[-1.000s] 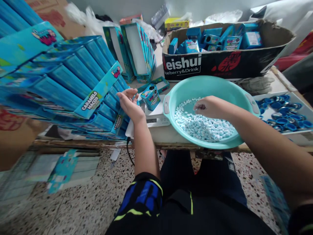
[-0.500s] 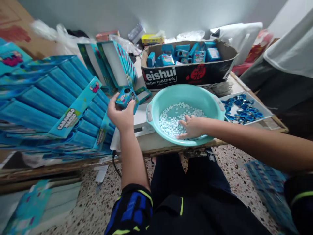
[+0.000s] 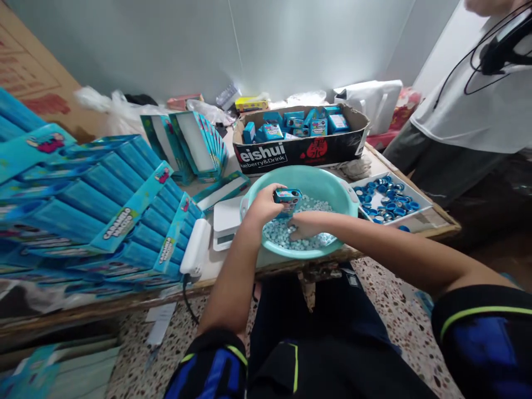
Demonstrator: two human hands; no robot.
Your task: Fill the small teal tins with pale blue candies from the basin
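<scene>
My left hand (image 3: 262, 207) holds a small blue candy box (image 3: 286, 196) over the teal basin (image 3: 324, 178). The basin holds many small white and pale blue candies (image 3: 278, 230). My right hand (image 3: 306, 226) lies palm down in those candies, just below the box, with its fingers curled into the heap; what it holds is hidden. A white scale (image 3: 227, 220) stands on the table left of the basin.
Stacks of long blue display cartons (image 3: 103, 210) fill the left of the table. A cardboard box (image 3: 299, 145) with small blue boxes stands behind the basin. A tray of blue caps (image 3: 386, 199) lies to the right. Another person in a white shirt (image 3: 469, 105) stands at far right.
My left hand picked the small box off the scale and carried it right, over the basin. My right hand slid toward the basin's near edge. The camera view rose and pulled back.
</scene>
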